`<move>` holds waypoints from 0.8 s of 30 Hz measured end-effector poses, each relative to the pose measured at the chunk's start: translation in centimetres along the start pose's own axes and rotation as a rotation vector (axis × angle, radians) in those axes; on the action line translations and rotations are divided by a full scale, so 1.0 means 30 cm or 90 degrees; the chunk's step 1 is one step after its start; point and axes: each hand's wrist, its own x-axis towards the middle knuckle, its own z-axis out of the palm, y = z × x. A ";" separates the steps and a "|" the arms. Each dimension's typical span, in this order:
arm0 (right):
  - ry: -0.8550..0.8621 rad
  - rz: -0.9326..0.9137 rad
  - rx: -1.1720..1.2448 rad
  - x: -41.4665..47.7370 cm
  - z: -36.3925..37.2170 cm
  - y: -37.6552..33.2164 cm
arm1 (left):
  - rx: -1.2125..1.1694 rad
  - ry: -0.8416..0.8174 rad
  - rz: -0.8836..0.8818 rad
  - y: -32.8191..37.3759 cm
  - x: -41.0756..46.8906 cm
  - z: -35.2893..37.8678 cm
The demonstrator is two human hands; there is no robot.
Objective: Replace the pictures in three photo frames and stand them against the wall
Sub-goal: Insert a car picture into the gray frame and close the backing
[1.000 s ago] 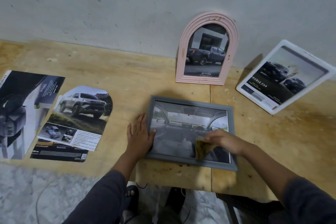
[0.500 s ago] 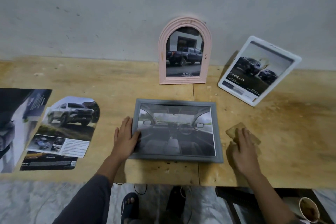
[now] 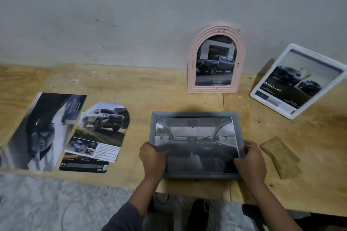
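Pink frame (image 3: 216,30) and white frame (image 3: 298,82) lean on the wall (image 3: 131,15), done. Left hand (image 3: 153,157) and right hand (image 3: 250,161) grip the grey frame (image 3: 195,144) by its sides. Only standing it up looks left.

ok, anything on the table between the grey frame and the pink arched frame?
Nothing. In the head view, the table between the grey frame and the pink arched frame is bare wood, crossed only by a board seam.

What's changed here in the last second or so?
The right hand stopped wiping, laid the cloth right of the grey frame, then gripped the frame's right side. The left hand, flat before, now grips its left side. The pink frame, white frame and loose pictures stayed put.
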 end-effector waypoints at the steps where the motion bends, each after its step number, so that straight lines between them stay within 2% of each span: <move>1: 0.001 -0.007 0.006 -0.001 0.008 -0.035 | -0.071 0.023 -0.010 -0.004 0.027 -0.051; 3: -0.013 -0.049 0.025 0.007 0.041 -0.136 | -0.140 0.054 0.012 -0.003 0.115 -0.172; 6: -0.031 -0.186 0.065 0.052 0.131 -0.355 | -0.182 0.112 0.088 0.030 0.324 -0.366; 9: -0.020 -0.273 0.073 0.128 0.254 -0.599 | -0.117 0.178 0.145 0.094 0.547 -0.523; 13: -0.042 -0.238 0.078 0.253 0.425 -0.861 | -0.082 0.219 0.183 0.147 0.837 -0.641; 16: 0.000 -0.223 0.023 0.329 0.503 -0.989 | -0.087 0.191 0.199 0.174 0.984 -0.666; 20: 0.043 -0.186 -0.046 0.402 0.530 -1.072 | -0.117 0.126 0.211 0.194 1.087 -0.642; 24: 0.066 -0.155 -0.039 0.437 0.534 -1.087 | -0.154 0.098 0.219 0.206 1.141 -0.597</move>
